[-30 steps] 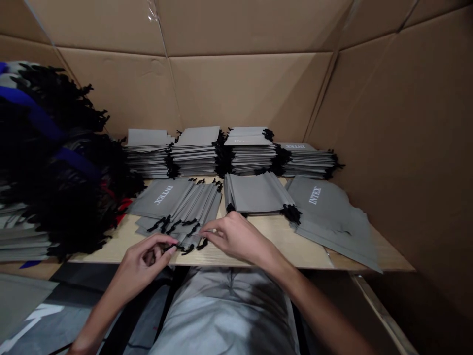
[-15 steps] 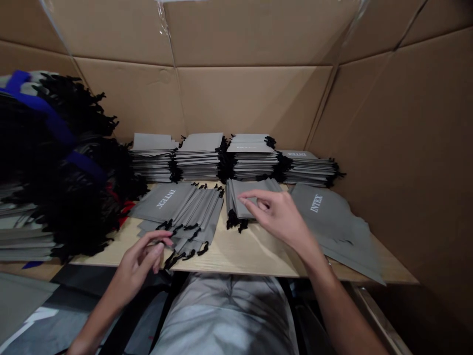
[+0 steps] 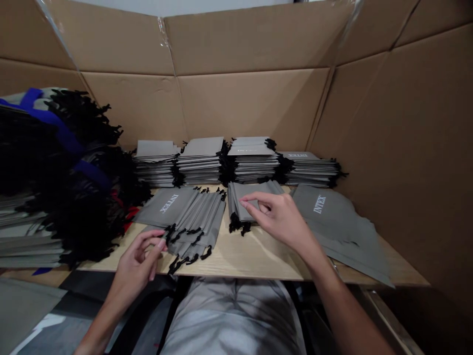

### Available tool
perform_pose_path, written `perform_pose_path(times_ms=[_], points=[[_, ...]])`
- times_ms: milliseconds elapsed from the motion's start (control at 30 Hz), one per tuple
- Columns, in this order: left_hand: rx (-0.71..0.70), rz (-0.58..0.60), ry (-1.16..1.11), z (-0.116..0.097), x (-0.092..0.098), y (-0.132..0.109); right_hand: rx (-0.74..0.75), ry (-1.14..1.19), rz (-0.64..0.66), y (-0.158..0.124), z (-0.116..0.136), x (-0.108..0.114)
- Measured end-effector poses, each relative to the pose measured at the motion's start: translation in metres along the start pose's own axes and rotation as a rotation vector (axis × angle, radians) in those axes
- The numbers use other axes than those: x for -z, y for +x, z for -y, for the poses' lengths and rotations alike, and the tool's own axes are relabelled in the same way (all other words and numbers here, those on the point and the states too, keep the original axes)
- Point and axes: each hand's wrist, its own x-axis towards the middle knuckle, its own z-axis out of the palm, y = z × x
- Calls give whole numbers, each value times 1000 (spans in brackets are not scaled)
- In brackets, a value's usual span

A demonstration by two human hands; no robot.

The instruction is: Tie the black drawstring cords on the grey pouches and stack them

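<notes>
My left hand (image 3: pixel 142 256) is at the lower left corner of a fanned spread of grey drawstring bags (image 3: pixel 199 212), its thumb and forefinger pinched by a black cord end. Whether the cord is between the fingertips is too small to tell. Above a small pile of grey bags (image 3: pixel 253 190) in the middle, my right hand (image 3: pixel 273 212) has its thumb and forefinger brought together; anything between them is too small to make out. Right of it lie flat grey INTEX bags (image 3: pixel 332 217), partly under my right forearm.
Several stacks of grey bags (image 3: pixel 203 160) stand along the back of the wooden table (image 3: pixel 236 256). A tall heap of bags with black cords and blue straps (image 3: pixel 55 123) rises at the left. Cardboard walls (image 3: pixel 251 103) enclose the back and right.
My left hand's thumb and forefinger have closed closer together near the cord ends. My right hand keeps nearly the same pose over the middle pile. The view has shifted slightly.
</notes>
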Motion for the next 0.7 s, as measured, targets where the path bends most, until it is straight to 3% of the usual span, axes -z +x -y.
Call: perform_pose_path(times_ms=[433, 533, 700], points=[[69, -22, 102, 7, 7, -2, -11, -11, -19, 2, -5, 8], [40, 29, 112, -8, -2, 3, -31, -36, -71, 3, -5, 20], [-25, 163, 157, -59, -36, 12, -82, -64, -186, 1, -8, 50]])
